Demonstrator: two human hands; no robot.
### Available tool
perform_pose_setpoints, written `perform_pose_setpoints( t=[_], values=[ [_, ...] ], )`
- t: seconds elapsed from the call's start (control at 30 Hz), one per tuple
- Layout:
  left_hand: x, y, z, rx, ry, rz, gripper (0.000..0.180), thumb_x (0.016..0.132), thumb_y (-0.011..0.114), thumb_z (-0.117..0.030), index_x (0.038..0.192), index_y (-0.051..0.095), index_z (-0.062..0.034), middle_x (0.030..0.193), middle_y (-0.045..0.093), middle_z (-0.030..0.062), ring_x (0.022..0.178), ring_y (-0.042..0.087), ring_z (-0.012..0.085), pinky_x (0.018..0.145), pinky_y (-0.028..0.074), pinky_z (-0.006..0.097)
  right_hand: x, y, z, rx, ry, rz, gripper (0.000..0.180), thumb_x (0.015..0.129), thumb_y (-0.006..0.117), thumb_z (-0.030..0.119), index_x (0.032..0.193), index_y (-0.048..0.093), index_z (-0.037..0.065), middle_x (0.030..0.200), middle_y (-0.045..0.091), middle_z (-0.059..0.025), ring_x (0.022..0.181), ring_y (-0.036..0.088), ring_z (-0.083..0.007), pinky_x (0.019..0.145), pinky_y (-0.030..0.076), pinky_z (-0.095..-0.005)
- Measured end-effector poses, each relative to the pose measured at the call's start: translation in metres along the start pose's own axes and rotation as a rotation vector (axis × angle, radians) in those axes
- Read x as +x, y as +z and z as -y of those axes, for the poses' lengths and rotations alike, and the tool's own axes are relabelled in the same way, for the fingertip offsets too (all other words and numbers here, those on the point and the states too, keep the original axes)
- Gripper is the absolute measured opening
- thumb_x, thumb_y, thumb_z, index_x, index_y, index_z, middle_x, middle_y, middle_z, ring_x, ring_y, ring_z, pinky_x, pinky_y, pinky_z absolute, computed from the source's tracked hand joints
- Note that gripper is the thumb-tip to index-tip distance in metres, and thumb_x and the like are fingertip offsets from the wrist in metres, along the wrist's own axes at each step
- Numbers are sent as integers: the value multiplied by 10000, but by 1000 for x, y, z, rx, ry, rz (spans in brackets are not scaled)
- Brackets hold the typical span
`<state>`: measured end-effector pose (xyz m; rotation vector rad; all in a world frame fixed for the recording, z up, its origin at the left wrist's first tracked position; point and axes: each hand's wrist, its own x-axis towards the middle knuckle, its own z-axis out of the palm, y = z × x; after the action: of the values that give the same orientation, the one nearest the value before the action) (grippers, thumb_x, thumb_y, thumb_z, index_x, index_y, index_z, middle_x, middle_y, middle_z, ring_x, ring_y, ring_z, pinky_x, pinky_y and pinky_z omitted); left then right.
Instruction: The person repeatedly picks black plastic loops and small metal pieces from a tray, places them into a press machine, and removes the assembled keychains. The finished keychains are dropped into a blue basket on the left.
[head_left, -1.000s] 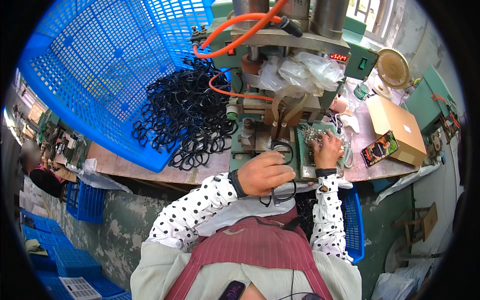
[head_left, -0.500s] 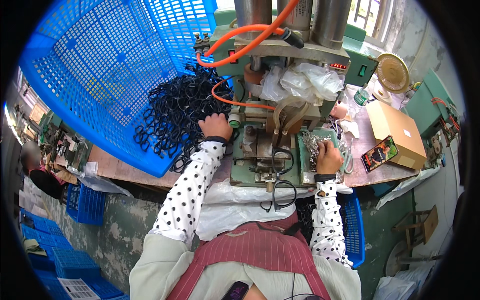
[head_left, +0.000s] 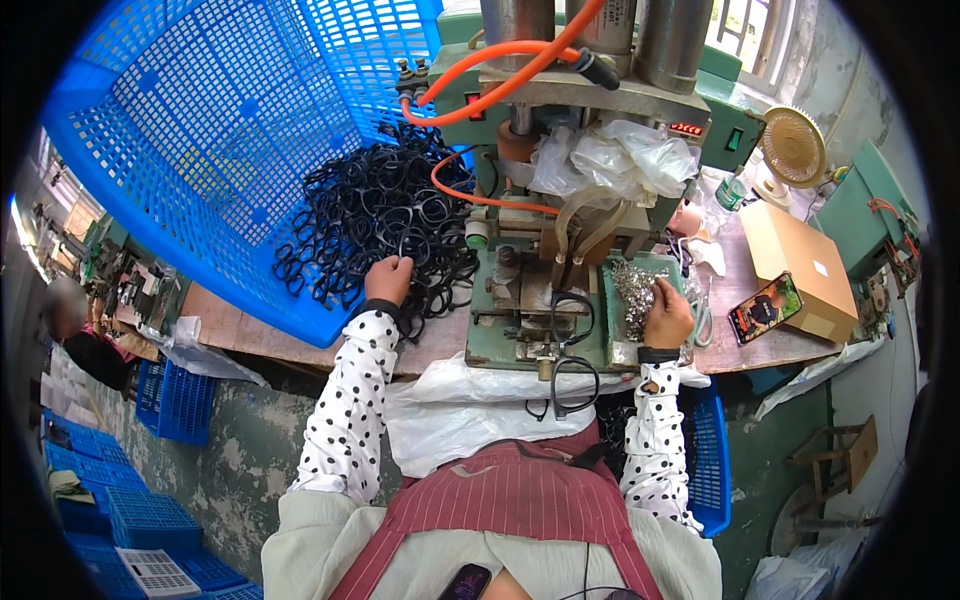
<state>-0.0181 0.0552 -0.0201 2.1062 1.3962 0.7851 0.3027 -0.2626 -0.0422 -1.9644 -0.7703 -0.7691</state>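
At the near edge of a heap of black eyeglass frames [head_left: 375,200], my left hand [head_left: 389,282] is closed, its fingertips against the frames; whether it grips one is hidden. My right hand [head_left: 669,318] pinches over small shiny metal pieces [head_left: 634,290] in a green tray [head_left: 655,264]; what is between the fingers is too small to make out. Between my hands stands a green press machine [head_left: 487,345] with metal cylinders and orange hoses. One black eyeglass frame [head_left: 598,385] sits at its fixture, hanging over the front edge.
A big blue basket [head_left: 200,235] tilts beside the heap. Clear plastic bags [head_left: 625,160] hang on the press. To the right are a phone [head_left: 766,308], a cardboard box [head_left: 785,240] and a fan [head_left: 795,147]. Another blue basket [head_left: 710,455] is below the table. A person [head_left: 95,360] is at far left.
My left hand has moved from beside the press's green button leftward and nearer to me, onto the heap's edge. My right hand stays at the metal pieces, its fingers shifted slightly.
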Motion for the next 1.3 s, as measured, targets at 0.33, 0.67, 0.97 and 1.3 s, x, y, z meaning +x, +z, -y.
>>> perform_pose_setpoints(
  t=[0.33,0.67,0.97,1.3],
  values=[
    [-112,-31,-131,-390,687,-261,155,915,526,-49,1052,590,-18,878,620,137,767,590,269,744,465,361,17,-22,77,695,462,245,121,766,721,28,885,722,9,760,697,-44,703,602,-87,659,481,-227],
    [-111,-57,-206,-580,525,-75,175,993,500,-105,1063,579,34,897,643,70,768,611,106,700,487,241,20,-49,152,722,191,348,160,750,718,19,907,737,49,855,684,-91,814,600,-200,713,469,-295],
    [-107,-54,-201,-597,585,-159,151,974,538,-112,1033,614,4,873,652,85,751,678,171,652,502,270,17,-46,164,708,194,230,142,687,770,29,823,736,54,799,664,-81,815,577,-224,760,456,-323],
    [-100,-58,-204,-628,606,-128,171,979,535,-112,1060,610,19,912,643,102,755,674,169,660,519,271,12,-26,167,784,280,285,499,648,800,31,1099,588,0,925,645,-101,764,627,-206,766,466,-325]
  ],
)
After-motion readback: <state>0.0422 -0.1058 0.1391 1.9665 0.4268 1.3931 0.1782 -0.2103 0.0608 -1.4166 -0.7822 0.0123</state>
